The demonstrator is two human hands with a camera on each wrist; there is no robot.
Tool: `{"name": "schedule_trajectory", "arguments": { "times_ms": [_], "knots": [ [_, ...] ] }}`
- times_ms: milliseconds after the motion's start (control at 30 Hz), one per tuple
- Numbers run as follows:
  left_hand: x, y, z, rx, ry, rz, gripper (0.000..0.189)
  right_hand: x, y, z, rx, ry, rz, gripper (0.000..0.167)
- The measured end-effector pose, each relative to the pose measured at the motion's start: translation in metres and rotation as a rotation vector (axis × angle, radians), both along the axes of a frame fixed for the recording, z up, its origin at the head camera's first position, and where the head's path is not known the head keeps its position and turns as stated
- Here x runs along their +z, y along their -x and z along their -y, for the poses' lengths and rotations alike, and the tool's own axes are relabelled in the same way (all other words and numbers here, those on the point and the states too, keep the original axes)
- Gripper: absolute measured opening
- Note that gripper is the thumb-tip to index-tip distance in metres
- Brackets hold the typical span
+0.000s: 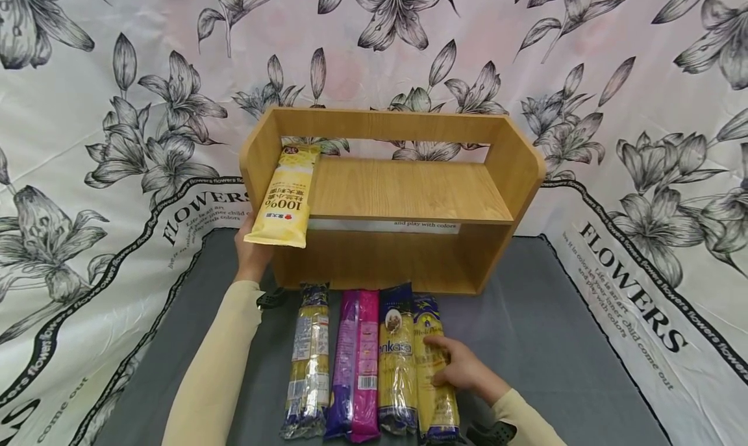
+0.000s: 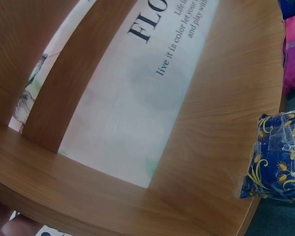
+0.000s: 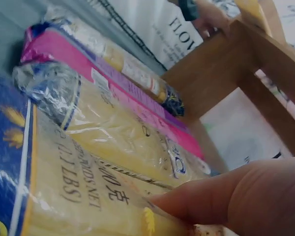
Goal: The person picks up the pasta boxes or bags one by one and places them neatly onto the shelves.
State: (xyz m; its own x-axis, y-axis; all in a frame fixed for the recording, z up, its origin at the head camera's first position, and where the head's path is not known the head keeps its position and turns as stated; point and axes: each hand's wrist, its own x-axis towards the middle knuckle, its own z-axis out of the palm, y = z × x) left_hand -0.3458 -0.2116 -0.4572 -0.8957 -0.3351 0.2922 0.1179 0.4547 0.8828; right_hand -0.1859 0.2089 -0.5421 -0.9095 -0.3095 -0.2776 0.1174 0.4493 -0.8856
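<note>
My left hand [image 1: 252, 254] grips the left side panel of a two-tier wooden shelf [image 1: 409, 189], partly hidden by a yellow pasta packet [image 1: 283, 199]. That packet leans at the upper tier's left end, its lower end jutting past the front edge. In the left wrist view, fingertips [image 2: 19, 227] show outside the panel. My right hand [image 1: 464, 368] holds the rightmost spaghetti packet [image 1: 432, 394], yellow with blue ends, thumb and fingers across its width. The right wrist view shows a finger and thumb at this packet [image 3: 83, 196], which lies before the shelf.
Left of the held packet lie another yellow-and-blue spaghetti packet [image 1: 397, 374], a pink-and-purple packet [image 1: 355, 368] and a clear-and-yellow packet [image 1: 308, 368], side by side on the grey tabletop [image 1: 555, 342]. Flower-printed cloth [image 1: 637, 238] hangs behind and along the sides.
</note>
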Motion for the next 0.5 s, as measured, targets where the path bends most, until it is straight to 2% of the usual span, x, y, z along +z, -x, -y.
{"name": "schedule_trajectory", "arguments": {
  "times_ms": [200, 300, 500],
  "knots": [
    [-0.002, -0.001, 0.000, -0.002, 0.027, 0.002, 0.052, -0.011, -0.011, -0.015, 0.001, 0.065, 0.006, 0.087],
    [-0.002, -0.001, 0.000, -0.006, 0.021, -0.005, 0.052, -0.014, -0.019, -0.021, -0.043, 0.116, 0.036, 0.090],
    [0.001, -0.002, -0.002, 0.003, -0.002, -0.024, 0.052, -0.006, -0.029, -0.038, -0.128, 0.191, 0.106, 0.091]
  ]
}}
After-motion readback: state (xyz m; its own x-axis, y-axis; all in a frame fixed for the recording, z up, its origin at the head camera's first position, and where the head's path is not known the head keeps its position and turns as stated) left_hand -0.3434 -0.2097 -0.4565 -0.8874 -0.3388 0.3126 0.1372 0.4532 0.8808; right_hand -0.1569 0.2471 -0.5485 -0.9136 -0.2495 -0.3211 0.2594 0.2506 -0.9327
